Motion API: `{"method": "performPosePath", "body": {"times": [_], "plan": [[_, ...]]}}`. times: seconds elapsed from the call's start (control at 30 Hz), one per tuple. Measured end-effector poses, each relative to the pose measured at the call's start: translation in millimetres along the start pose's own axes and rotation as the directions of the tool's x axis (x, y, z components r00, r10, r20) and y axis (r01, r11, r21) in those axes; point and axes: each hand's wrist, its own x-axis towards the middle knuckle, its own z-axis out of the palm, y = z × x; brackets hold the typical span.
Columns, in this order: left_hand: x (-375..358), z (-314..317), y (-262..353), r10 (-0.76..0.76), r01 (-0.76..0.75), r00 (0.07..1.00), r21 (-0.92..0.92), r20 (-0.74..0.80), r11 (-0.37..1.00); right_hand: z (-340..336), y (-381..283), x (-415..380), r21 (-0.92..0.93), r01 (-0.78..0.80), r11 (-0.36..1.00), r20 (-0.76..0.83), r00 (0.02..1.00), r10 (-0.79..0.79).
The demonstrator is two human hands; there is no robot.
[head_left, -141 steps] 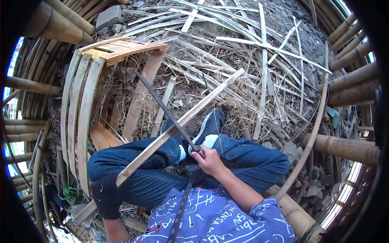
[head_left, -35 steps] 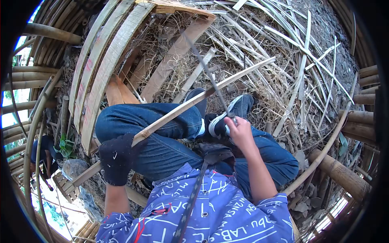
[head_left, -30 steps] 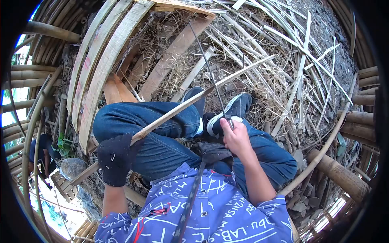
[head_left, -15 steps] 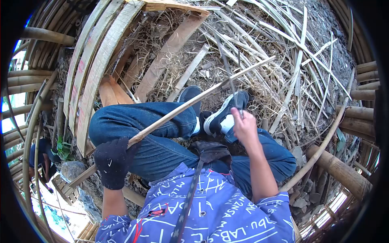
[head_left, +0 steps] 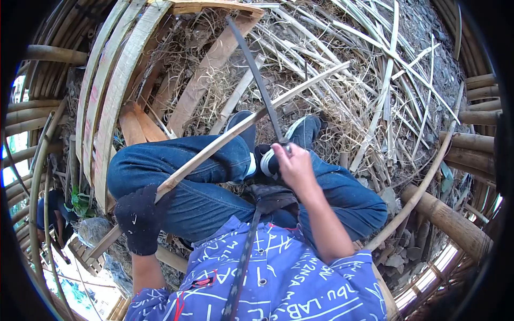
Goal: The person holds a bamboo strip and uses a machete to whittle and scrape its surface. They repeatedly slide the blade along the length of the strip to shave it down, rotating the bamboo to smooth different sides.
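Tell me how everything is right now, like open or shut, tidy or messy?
Left hand: gloved, closed around the wooden strip.
Right hand: bare, closed on the knife's handle.
Wooden strip: held slanting, far end raised.
Knife: out, blade crossing the strip; whether they touch, I can't tell.
Slatted frame: gaps between boards.
Thin strips: scattered, some crossing.
Jeans: worn, knees bent.

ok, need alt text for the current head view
A seated person holds a long blade in the bare right grip, crossing a wooden strip held in the black-gloved left grip. Pale shavings and more strips lie ahead, with a slatted wooden frame at upper left.
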Motion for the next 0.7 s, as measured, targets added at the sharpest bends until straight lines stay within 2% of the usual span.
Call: {"method": "performPosePath", "body": {"times": [0.07, 0.1, 0.13, 0.2, 0.27, 0.33, 0.37, 0.4, 0.47, 0.53, 0.57, 0.6, 0.7], "plan": [[-2, 1, -1, -0.009, 0.009, 1.0, -0.006, 0.017, 1.0, 7, -8, -11, 0.197, -0.066, 0.978, 0.091, 0.995, 0.048], [-3, 2, -2, -0.004, 0.004, 1.0, 0.004, 0.017, 1.0, 13, 0, -12, 0.12, 0.108, 0.987, 0.002, 0.994, -0.109], [-3, 2, -4, 0.002, -0.002, 1.0, 0.017, 0.015, 1.0, 12, 5, -9, 0.128, 0.105, 0.986, 0.004, 0.994, -0.106], [-3, 0, -4, 0.003, -0.004, 0.999, 0.018, 0.033, 1.0, 2, 14, 4, -0.107, 0.097, 0.99, -0.012, 0.995, -0.098], [2, 1, -2, 0.003, -0.003, 0.999, 0.012, 0.036, 1.0, 0, 16, 15, -0.117, 0.093, 0.989, -0.042, 0.994, -0.099], [3, -1, 0, 0.01, -0.01, 1.0, 0.008, 0.023, 1.0, 9, -1, 19, -0.075, 0.162, 0.984, -0.124, 0.977, -0.17], [3, -2, 0, 0.0, -0.001, 1.0, 0.026, 0.014, 1.0, 13, -13, 11, 0.102, 0.169, 0.98, -0.093, 0.983, -0.159], [2, -2, -1, 0.016, -0.016, 1.0, 0.035, -0.001, 0.999, 15, -18, 6, 0.154, 0.086, 0.984, -0.017, 0.996, -0.085], [-1, -3, -3, 0.032, -0.031, 0.999, 0.042, -0.005, 0.999, 15, -11, 2, 0.13, 0.121, 0.984, 0.017, 0.992, -0.124], [-1, -2, -4, 0.071, -0.071, 0.997, 0.046, -0.008, 0.996, 4, 3, 13, -0.089, 0.087, 0.992, 0.01, 0.996, -0.087], [0, -2, -3, 0.07, -0.069, 0.998, 0.041, -0.009, 0.997, -3, 3, 18, -0.035, 0.064, 0.997, -0.014, 0.998, -0.065], [2, -2, -2, 0.041, -0.041, 0.999, 0.022, 0.006, 0.999, -5, 4, 27, -0.023, 0.123, 0.992, -0.057, 0.991, -0.124], [2, -3, -2, 0.027, -0.027, 1.0, -0.005, 0.011, 1.0, 0, -10, 19, -0.014, 0.051, 0.999, -0.045, 0.998, -0.051]]}}
